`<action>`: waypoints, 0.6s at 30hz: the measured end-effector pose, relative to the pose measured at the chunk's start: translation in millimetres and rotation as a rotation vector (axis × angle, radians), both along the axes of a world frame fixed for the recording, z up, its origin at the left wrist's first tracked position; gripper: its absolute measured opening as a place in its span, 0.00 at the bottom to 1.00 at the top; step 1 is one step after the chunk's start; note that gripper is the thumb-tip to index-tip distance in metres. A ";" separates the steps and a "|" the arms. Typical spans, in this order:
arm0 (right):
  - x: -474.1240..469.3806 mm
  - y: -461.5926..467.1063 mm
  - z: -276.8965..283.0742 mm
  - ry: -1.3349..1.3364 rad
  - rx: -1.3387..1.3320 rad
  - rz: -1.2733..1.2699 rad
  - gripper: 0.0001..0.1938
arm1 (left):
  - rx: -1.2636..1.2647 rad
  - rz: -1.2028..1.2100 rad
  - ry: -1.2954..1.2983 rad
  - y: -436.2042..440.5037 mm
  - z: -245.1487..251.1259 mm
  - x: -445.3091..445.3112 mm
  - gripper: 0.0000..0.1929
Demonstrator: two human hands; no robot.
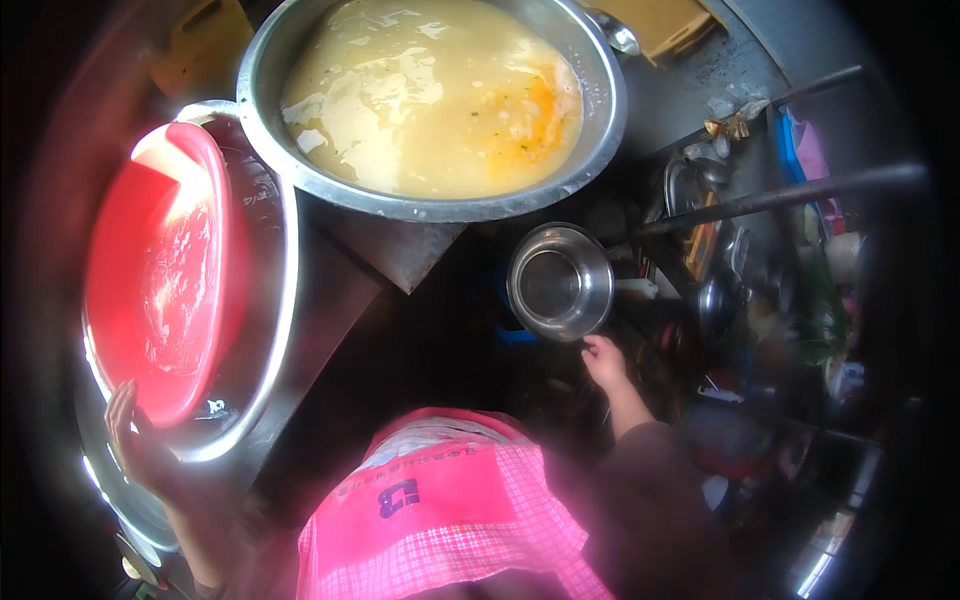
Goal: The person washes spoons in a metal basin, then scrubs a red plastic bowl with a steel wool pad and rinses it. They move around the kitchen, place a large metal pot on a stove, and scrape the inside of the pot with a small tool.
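My left hand point(135, 435) is at the near rim of a red plastic basin point(232, 300), its fingers up against the edge and partly in glare. The basin is tilted, its inside wet and shiny, within a large metal basin point(288, 247). My right hand point(606, 364) pinches the near rim of a round stainless steel bowl point(559, 285), which shows nothing inside. Ahead of me stands a wide metal basin point(431, 208) holding cloudy yellowish liquid point(420, 112), with an orange oily patch and green bits at its right side.
A metal ladle or spoon point(616, 34) lies beyond the wide basin's right rim. Dark metal bars point(780, 199) cross the right side above cluttered metal ware point(716, 300). A metal counter corner point(405, 270) juts below the wide basin. I wear a pink checked apron point(442, 517).
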State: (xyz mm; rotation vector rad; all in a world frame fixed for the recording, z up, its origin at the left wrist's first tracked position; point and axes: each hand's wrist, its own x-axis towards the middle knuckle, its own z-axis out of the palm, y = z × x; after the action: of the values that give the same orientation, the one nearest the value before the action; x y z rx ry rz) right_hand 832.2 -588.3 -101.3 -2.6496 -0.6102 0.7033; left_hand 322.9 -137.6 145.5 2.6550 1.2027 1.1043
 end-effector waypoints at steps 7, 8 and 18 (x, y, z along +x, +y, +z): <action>26.4 -65.8 -153.3 0.699 0.338 -1.103 0.41 | -0.188 -0.426 0.065 -136.2 -42.6 161.3 0.09; 24.7 -63.5 -167.0 0.746 0.439 -1.227 0.37 | -0.307 -0.500 0.043 -154.2 -55.3 186.6 0.09; 46.3 -75.8 -218.6 1.043 0.818 -1.116 0.06 | -1.213 -0.638 0.435 -276.6 -211.4 312.1 0.08</action>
State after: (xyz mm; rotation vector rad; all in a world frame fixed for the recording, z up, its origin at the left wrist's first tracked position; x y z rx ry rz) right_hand 878.5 -664.1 -319.9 -1.2097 0.6895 0.9683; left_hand 634.9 -414.2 -65.8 1.9689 0.5793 -0.2919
